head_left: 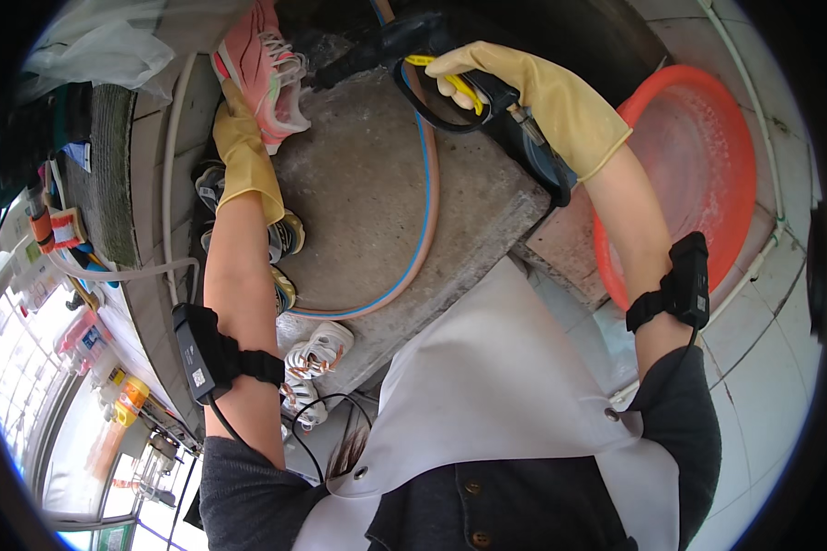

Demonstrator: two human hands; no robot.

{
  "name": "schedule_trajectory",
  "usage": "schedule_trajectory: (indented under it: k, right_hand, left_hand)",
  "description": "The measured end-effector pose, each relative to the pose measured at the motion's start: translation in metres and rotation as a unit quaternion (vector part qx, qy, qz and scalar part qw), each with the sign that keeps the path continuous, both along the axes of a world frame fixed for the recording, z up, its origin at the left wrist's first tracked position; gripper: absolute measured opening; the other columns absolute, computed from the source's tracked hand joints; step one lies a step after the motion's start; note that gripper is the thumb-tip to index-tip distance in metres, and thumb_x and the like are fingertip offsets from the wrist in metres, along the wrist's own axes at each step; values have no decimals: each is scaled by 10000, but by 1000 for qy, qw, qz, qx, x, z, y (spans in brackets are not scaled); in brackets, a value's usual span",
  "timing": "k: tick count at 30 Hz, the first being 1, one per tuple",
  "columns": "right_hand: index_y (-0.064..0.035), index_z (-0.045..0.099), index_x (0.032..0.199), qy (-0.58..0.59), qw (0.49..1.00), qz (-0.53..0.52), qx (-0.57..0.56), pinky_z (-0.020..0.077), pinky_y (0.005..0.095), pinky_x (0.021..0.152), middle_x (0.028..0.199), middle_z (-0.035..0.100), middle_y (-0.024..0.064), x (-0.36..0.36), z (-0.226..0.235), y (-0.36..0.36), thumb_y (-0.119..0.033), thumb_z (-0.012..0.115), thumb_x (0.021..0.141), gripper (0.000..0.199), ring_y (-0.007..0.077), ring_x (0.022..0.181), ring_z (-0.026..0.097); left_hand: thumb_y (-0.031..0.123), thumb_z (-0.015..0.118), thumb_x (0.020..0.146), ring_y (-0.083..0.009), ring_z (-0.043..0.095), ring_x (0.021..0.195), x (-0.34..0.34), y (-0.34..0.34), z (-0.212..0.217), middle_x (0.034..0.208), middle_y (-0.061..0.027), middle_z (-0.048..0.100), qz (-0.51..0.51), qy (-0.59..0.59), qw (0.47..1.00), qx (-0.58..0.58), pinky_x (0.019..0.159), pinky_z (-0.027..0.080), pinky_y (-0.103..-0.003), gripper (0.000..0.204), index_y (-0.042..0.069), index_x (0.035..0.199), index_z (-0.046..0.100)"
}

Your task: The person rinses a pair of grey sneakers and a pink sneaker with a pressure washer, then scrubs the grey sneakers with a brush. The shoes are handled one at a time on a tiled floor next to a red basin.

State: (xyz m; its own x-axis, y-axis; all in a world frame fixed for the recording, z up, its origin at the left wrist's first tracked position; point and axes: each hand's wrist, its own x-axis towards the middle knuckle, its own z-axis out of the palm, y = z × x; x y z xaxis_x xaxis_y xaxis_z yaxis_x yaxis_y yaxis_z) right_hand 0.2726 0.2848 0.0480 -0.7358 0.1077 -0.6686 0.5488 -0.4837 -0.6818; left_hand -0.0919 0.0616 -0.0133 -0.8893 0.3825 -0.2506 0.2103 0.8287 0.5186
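White apron [487, 367] fills the 6 o'clock area, forearms rising from it w/ black wrist units. Left hand [241, 156], yellow-gloved, is closed on the pink sneaker [265, 64] at 11 o'clock, pinning it at the grey concrete surface [368, 202] edge. Right hand [533, 92] is clamped round the black spray gun [459, 83] at 1 o'clock (yellow trigger under the fingers). Gun's long axis runs roughly 10-to-4, nozzle end toward the sneaker; left hand is the nearer to the shoe. Red basin [708, 165] sits at 3 o'clock.
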Motion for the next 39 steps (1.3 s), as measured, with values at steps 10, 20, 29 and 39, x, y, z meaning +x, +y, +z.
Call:
schedule_trajectory:
  k: [10, 20, 29, 39]
  right_hand:
    - [-63, 736, 884, 39, 999, 11, -30, 433, 263, 553, 693, 647, 54, -7, -27, 9, -441, 748, 988, 392, 128, 583, 588]
    - [-78, 718, 805, 29, 999, 15, -14, 369, 268, 597, 667, 622, 57, -7, -19, 8, -476, 678, 1009, 449, 110, 588, 524]
    - [-48, 729, 876, 25, 996, 23, -77, 467, 284, 658, 729, 652, 84, -5, -13, 18, -364, 747, 987, 336, 161, 663, 625]
    - [-145, 709, 805, 11, 998, 54, -10, 299, 282, 427, 671, 659, 9, 1, -33, 25, -493, 676, 997, 398, 83, 459, 448]
  left_hand:
    - [859, 385, 1031, -479, 704, 1178, 2, -1, 3, 1193, -337, 753, -16, 49, 999, -2, 1018, 525, -466, 1040, -90, 1270, 738]
    - [845, 365, 1030, -523, 687, 1136, -8, -3, -7, 1136, -334, 748, -10, 47, 999, 8, 996, 517, -507, 997, -50, 1203, 771]
    - [854, 372, 1023, -533, 681, 1154, -17, -9, -12, 1142, -341, 741, -22, 51, 998, 7, 999, 520, -511, 978, -22, 1171, 780]
    - [830, 399, 1020, -533, 671, 1155, -26, -10, -16, 1130, -333, 738, -29, 54, 998, 19, 1000, 520, -531, 919, 2, 1094, 789]
